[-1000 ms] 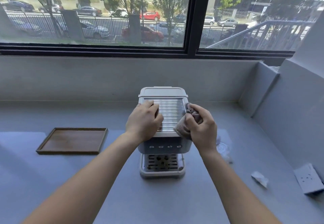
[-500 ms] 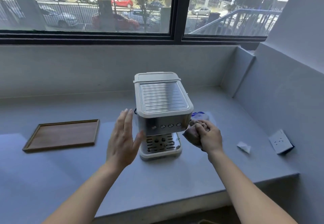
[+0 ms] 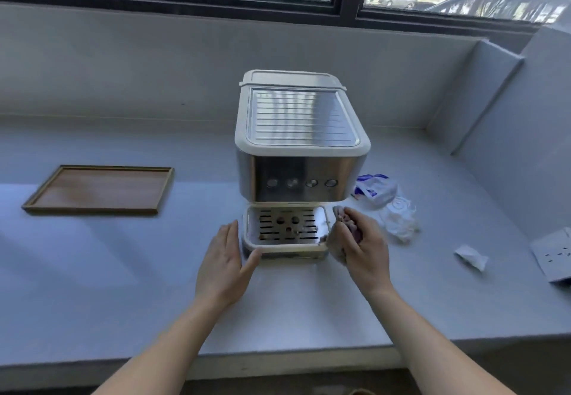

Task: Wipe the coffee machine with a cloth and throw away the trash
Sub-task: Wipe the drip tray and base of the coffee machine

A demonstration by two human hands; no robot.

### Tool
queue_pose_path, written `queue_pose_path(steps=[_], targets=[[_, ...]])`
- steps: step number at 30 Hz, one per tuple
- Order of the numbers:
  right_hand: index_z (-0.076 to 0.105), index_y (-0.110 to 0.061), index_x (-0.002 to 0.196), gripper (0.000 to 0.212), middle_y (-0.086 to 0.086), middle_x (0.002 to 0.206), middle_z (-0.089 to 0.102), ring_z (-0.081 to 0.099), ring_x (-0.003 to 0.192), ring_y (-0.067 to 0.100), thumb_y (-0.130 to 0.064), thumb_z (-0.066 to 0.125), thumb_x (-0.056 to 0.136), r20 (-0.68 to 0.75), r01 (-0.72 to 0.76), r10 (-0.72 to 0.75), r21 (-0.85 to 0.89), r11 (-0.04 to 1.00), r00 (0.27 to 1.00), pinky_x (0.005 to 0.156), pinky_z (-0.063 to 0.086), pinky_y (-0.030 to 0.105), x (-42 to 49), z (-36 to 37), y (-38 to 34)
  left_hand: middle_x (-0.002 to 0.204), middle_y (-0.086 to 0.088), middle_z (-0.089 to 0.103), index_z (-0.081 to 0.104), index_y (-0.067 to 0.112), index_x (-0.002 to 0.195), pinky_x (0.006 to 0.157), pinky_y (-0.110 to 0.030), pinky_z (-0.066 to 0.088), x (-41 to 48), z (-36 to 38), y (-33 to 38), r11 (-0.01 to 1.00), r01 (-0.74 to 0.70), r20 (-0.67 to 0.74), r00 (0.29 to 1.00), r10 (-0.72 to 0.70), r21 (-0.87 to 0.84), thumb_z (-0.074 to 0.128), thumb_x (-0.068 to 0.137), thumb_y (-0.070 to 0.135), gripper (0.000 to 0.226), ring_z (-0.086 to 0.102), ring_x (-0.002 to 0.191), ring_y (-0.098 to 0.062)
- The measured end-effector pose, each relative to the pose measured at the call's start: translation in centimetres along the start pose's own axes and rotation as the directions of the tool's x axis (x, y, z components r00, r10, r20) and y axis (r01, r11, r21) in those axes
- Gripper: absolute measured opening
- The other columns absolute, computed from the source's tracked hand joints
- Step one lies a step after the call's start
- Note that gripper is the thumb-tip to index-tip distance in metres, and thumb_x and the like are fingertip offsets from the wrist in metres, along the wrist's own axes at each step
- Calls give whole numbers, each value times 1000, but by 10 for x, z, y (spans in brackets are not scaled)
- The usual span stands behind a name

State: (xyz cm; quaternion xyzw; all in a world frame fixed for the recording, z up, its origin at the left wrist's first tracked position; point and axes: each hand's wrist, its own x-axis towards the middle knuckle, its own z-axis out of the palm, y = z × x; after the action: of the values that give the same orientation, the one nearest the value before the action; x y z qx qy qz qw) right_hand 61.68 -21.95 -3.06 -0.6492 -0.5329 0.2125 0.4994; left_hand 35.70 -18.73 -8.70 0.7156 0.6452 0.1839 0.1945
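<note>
A white and steel coffee machine (image 3: 301,147) stands in the middle of the grey counter (image 3: 123,286). My right hand (image 3: 361,246) is shut on a bunched brownish cloth (image 3: 346,220) and holds it against the right end of the drip tray (image 3: 285,232). My left hand (image 3: 224,265) is open, fingers straight, and rests against the tray's front left corner. Trash lies to the right of the machine: a blue and white wrapper (image 3: 375,190), a crumpled clear plastic piece (image 3: 400,220) and a small white paper scrap (image 3: 471,257).
A wooden tray (image 3: 99,189) lies on the counter to the left. A white socket plate (image 3: 553,254) sits on the sloped wall at the far right. The window ledge wall rises behind the machine, and the counter's front edge runs just below my forearms.
Both hands came off the machine's top and dropped to the drip tray. My right hand carried the cloth down the right side; my left opened. The view has pulled back and tilted down.
</note>
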Motion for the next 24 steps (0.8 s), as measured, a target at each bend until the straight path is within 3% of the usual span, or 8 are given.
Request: queue_pose_path(steps=[5, 8, 9, 13, 15, 19, 22, 24], targets=[[63, -26, 117, 25, -15, 119, 55, 50, 112, -5, -25, 63, 92, 24, 141, -140, -95, 985, 990, 90, 37, 6, 12, 21, 5, 159, 3, 24, 11, 21, 153, 122, -33, 5, 5, 18, -6, 995, -68, -117, 990, 76, 69, 11, 89, 74, 83, 14, 146, -9], [63, -17, 118, 31, -22, 120, 46, 45, 108, -17, -6, 67, 89, 125, 208, -193, -124, 970, 973, 83, 33, -4, 10, 34, 20, 153, 3, 34, 16, 24, 152, 121, -38, 13, 9, 16, -8, 992, -94, -139, 985, 105, 83, 10, 91, 71, 78, 24, 142, -11], [63, -16, 120, 35, -17, 124, 46, 47, 110, -13, -2, 67, 88, 123, 233, -219, -114, 966, 968, 86, 36, -2, 6, 42, 31, 154, 4, 34, 16, 25, 152, 121, -38, 13, 12, 23, -13, 991, -91, -159, 982, 105, 93, 9, 91, 70, 76, 23, 143, -11], [64, -18, 119, 35, -8, 132, 53, 53, 117, 18, -14, 70, 85, 193, 398, -357, -263, 879, 914, 99, 46, 29, -11, 48, 49, 158, 7, 27, 7, 30, 154, 122, -34, 7, 10, 24, -24, 992, -66, -132, 988, 81, 109, 6, 89, 72, 77, 13, 147, -8], [66, -20, 117, 34, -9, 130, 56, 51, 116, 19, -17, 73, 83, 236, 449, -389, -326, 832, 891, 97, 45, 28, -7, 42, 46, 158, 8, 26, 5, 31, 154, 122, -33, 6, 3, 23, -24, 991, -71, -131, 988, 86, 115, 2, 88, 75, 78, 11, 147, -7], [66, -18, 117, 32, -6, 128, 58, 49, 118, 22, -15, 70, 85, 191, 349, -296, -381, 856, 936, 100, 42, 29, 13, 44, 33, 159, 9, 23, 2, 31, 153, 122, -33, 5, 5, 19, -20, 991, -60, -142, 987, 76, 118, 1, 89, 75, 78, 8, 147, -6], [66, -14, 121, 33, -2, 133, 58, 47, 124, 25, -17, 69, 88, 233, 460, -397, -432, 776, 888, 110, 40, 36, 2, 40, 35, 160, 8, 22, 2, 30, 153, 122, -33, 3, 5, 20, -10, 993, -69, -130, 988, 80, 93, 1, 89, 75, 78, 7, 148, -7], [67, -14, 121, 32, 0, 131, 60, 51, 121, 27, -19, 69, 89, 278, 510, -428, -446, 735, 860, 108, 42, 36, 6, 31, 37, 160, 9, 21, 0, 31, 153, 122, -33, 4, 4, 22, -6, 993, -76, -127, 988, 88, 94, 1, 89, 74, 77, 6, 148, -6]])
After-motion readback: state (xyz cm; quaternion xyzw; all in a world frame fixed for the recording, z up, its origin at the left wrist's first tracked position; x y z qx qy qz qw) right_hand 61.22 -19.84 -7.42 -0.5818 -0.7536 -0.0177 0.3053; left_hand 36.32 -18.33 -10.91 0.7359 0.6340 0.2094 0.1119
